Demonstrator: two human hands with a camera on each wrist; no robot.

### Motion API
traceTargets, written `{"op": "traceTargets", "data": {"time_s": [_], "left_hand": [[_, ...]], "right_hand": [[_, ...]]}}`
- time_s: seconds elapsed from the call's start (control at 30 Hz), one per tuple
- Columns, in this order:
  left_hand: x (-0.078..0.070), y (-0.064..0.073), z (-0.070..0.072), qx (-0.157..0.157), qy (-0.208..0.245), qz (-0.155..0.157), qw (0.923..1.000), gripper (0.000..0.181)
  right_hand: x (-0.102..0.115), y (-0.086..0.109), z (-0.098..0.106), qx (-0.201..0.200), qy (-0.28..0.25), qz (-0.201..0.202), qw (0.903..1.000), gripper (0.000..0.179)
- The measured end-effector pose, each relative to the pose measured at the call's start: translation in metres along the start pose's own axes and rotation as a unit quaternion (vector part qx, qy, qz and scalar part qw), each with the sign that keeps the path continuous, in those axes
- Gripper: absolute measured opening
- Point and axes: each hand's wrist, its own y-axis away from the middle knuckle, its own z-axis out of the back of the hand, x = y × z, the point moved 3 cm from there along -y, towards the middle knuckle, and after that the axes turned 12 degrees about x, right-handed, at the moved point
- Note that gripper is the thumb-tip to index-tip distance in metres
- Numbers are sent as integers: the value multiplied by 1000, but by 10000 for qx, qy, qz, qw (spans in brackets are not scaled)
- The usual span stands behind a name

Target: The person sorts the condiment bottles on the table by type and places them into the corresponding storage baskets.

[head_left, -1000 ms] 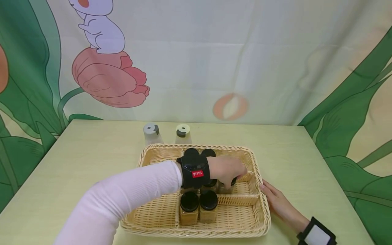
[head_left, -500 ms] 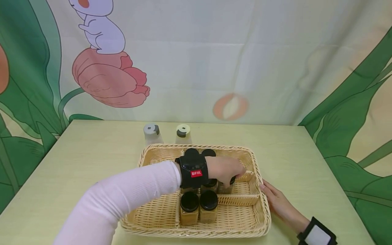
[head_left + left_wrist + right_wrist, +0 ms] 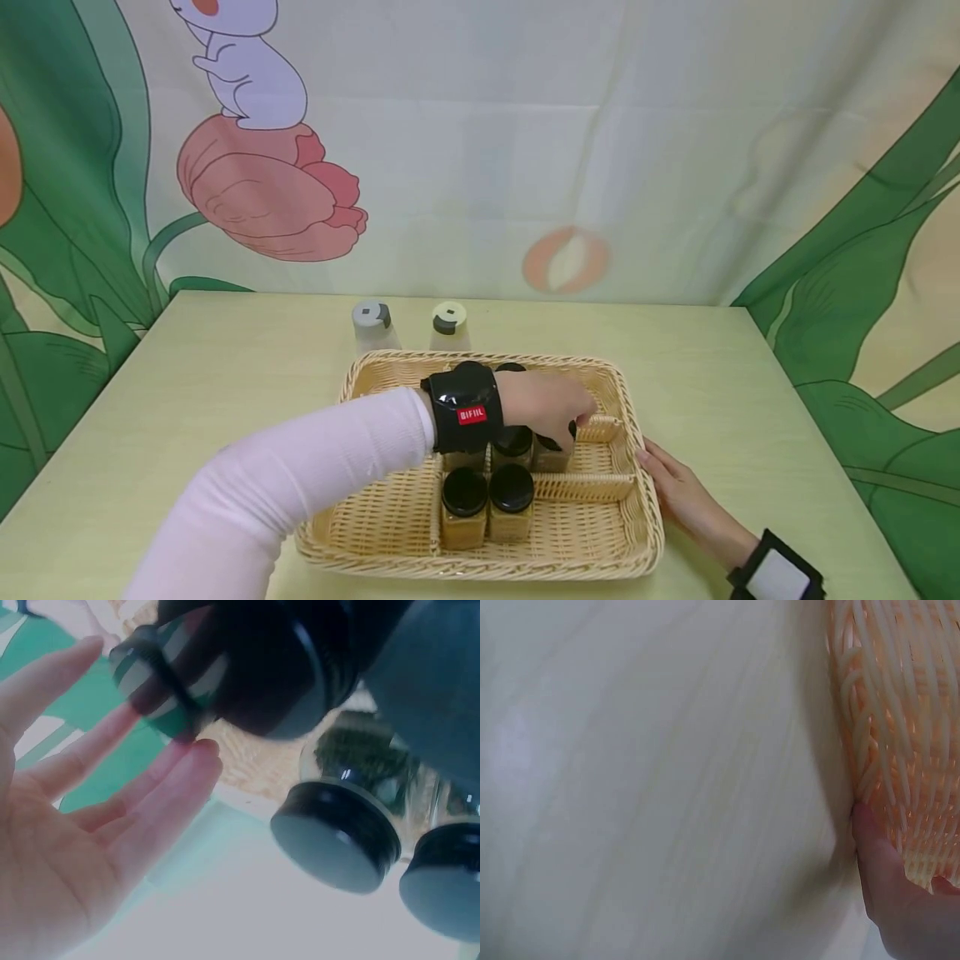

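My left hand [image 3: 546,407] reaches over a wicker basket [image 3: 382,567] with dividers, above a black-lidded jar [image 3: 553,457] in its middle-right compartment. In the left wrist view its fingers [image 3: 161,799] are extended and spread close to a glossy black lid [image 3: 154,679]; contact is unclear and the thumb is hidden. Beside that jar, more square jars stand in pairs, such as a tan-filled jar [image 3: 463,512] and its neighbour [image 3: 511,504]; several are partly hidden by the wrist. Against the basket's right outer wall rests my right hand [image 3: 684,493], its fingers fairly straight.
Behind the basket stand two pale bottles, one with a grey cap [image 3: 372,317] and one with a cream cap [image 3: 449,320]. Woven dividers [image 3: 581,490] split the basket. A printed cloth [image 3: 450,167] hangs behind the table [image 3: 187,375].
My left hand has drawn slightly left and up, showing a little more of the black lid below it. The right hand and the basket keep their place.
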Motion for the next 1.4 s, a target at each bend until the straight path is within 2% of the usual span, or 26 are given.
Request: {"op": "traceTargets", "data": {"time_s": [0.3, 0.67, 1.03, 1.4], "left_hand": [[13, 18, 18, -575, -35, -18, 9983, 27], [47, 45, 31, -1096, 331, 383, 9927, 27], [85, 63, 32, -1329, 804, 802, 9846, 26], [118, 76, 23, -1720, 1020, 1155, 9730, 26]], "right_hand": [[0, 0, 1, 10, -25, 37, 10000, 73], [0, 0, 0, 22, -85, 28, 10000, 72], [-1, 0, 0, 14, -67, 27, 10000, 73], [-1, -1, 1, 5, -15, -32, 10000, 78]]}}
